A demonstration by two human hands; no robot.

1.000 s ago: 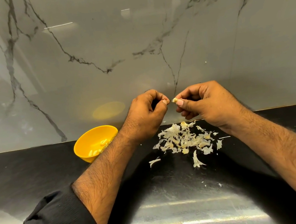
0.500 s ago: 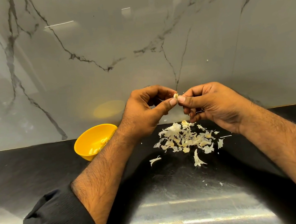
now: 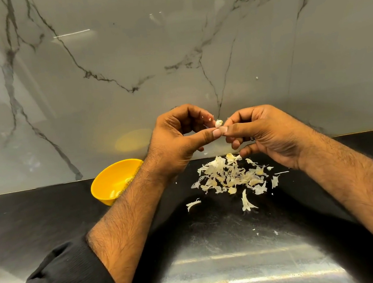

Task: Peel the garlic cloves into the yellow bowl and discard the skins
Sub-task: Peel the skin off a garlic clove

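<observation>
While both thumbs meet, the left hand (image 3: 174, 140) and right hand (image 3: 265, 133) pinch a garlic clove (image 3: 218, 122), mostly hidden, above the skins (image 3: 230, 177); the forearm half-covers the yellow bowl (image 3: 109, 184) at left.

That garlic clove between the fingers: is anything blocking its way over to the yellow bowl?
Only the person's own left forearm, which crosses over the right edge of the yellow bowl. The garlic clove is held above the counter; the rest of the bowl's mouth looks open.

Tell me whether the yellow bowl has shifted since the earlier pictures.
No. The yellow bowl sits at the same spot on the black counter, against the marble wall's base.
</observation>
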